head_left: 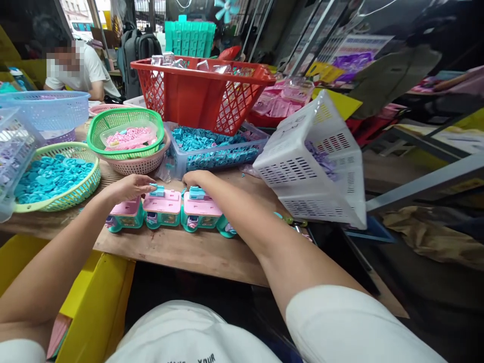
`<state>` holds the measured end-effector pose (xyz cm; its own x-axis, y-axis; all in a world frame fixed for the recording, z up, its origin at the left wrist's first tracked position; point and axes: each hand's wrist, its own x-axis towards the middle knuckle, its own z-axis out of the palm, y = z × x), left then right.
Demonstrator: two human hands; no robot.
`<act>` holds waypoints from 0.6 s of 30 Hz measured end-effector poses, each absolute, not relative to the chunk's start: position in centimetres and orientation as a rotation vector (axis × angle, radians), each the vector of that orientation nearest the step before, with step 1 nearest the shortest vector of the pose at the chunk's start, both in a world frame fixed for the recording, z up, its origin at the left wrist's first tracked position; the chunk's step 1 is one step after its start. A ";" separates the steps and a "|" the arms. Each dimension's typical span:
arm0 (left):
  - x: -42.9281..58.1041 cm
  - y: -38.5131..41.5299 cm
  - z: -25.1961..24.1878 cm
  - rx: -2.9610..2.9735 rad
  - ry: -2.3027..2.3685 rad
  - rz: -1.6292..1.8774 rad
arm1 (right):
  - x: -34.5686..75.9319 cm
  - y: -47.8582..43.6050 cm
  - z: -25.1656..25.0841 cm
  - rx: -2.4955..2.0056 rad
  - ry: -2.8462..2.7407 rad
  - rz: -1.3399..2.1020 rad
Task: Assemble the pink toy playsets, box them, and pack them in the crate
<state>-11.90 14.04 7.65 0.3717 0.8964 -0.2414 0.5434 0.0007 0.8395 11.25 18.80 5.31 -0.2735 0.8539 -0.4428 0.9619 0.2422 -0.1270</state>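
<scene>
Several pink-topped, teal toy houses stand in a row on a wooden board [181,249]. My left hand [130,186] rests above the leftmost toy house [126,213], fingers curled, pinching a small teal piece [157,190] over the middle toy house [163,206]. My right hand [196,178] is closed over another teal piece [196,192] on top of the right toy house [200,210]. A further teal toy [226,229] shows partly under my right forearm.
A green basket of teal parts [56,176] sits left, a green basket of pink parts [126,132] behind, a grey tray of teal parts [215,146], a red basket [200,91], and a tilted white basket [317,161] right. Another person [75,65] sits far left.
</scene>
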 end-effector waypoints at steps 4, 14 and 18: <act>-12.3 14.1 7.5 1.649 1.287 0.545 | 12.0 18.8 5.9 1.660 2.367 -0.465; -16.0 12.6 8.7 1.189 0.810 0.829 | 3.4 15.7 10.4 1.409 3.299 -1.374; -19.3 11.2 7.4 1.206 0.892 1.026 | 0.0 14.2 9.5 1.121 3.261 -1.581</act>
<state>-19.27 11.22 7.38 0.3038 0.9527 -0.0095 -0.1424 0.0553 0.9883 -0.03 14.22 9.55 -0.6384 0.7086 0.3004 0.2031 0.5316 -0.8223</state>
